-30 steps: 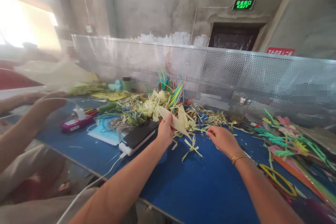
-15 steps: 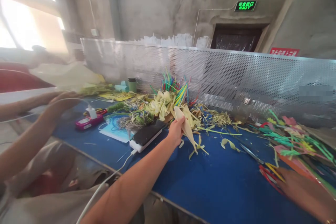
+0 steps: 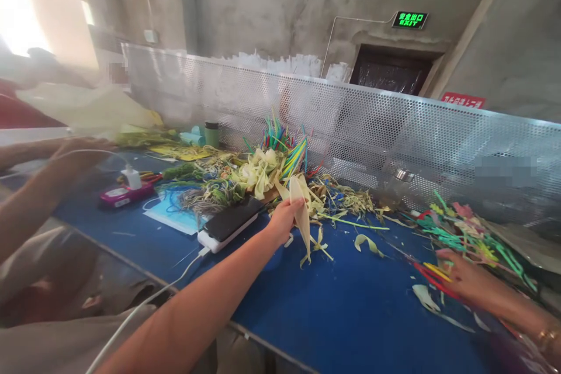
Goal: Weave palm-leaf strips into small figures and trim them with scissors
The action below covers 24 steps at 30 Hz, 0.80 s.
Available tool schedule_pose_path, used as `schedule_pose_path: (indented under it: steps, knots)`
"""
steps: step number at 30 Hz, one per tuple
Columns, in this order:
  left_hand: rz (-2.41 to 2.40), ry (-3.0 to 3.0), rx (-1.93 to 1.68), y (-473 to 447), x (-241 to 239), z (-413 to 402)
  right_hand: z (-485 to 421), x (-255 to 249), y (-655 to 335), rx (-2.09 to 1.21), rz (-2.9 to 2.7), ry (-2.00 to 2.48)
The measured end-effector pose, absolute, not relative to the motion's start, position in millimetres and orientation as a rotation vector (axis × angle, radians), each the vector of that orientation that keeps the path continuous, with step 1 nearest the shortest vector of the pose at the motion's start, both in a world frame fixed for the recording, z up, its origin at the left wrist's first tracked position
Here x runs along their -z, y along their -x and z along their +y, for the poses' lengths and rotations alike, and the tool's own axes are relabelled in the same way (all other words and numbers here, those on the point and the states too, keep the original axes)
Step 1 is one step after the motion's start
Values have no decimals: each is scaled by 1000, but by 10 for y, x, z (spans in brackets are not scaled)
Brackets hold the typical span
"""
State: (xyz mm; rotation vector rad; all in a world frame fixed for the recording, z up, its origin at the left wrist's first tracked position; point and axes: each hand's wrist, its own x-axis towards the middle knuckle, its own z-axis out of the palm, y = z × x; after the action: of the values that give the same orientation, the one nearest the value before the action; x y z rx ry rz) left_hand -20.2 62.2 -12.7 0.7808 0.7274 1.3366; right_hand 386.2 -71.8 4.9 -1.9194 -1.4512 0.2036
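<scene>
My left hand [image 3: 284, 219] is closed round a pale, pointed leaf strip [image 3: 300, 216] that hangs down over the blue table [image 3: 342, 304]. Just behind it lies a heap of pale leaf pieces and coloured sticks [image 3: 272, 163]. My right hand [image 3: 464, 280] is low at the right, its fingers wrapped on red and yellow scissors [image 3: 432, 273], blurred by motion. Loose leaf scraps [image 3: 367, 242] lie between the two hands.
A phone on a white power bank [image 3: 228, 223] with a cable lies left of my left hand. Another person's arms [image 3: 52, 181] reach in at far left near a pink device [image 3: 120, 194]. Perforated metal screen [image 3: 394, 128] backs the table. Coloured strips [image 3: 473, 231] pile at right.
My right hand left the middle of the table, swept to the right and took hold of the scissors. The leaf strip in my left hand tipped downward.
</scene>
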Motion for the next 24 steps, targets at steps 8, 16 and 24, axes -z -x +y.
schedule_pose_path:
  steps: [8, 16, 24]
  knots:
    - [686, -885, -1378, 174, 85, 603, -700, -277, -3223, -629, -1118, 1478]
    - [728, -1112, -1385, 135, -47, 574, -494, -210, -2418, -765, -1548, 1406]
    - [926, -1356, -1237, 67, -193, 430, -274, -175, -1994, -609, -1817, 1460]
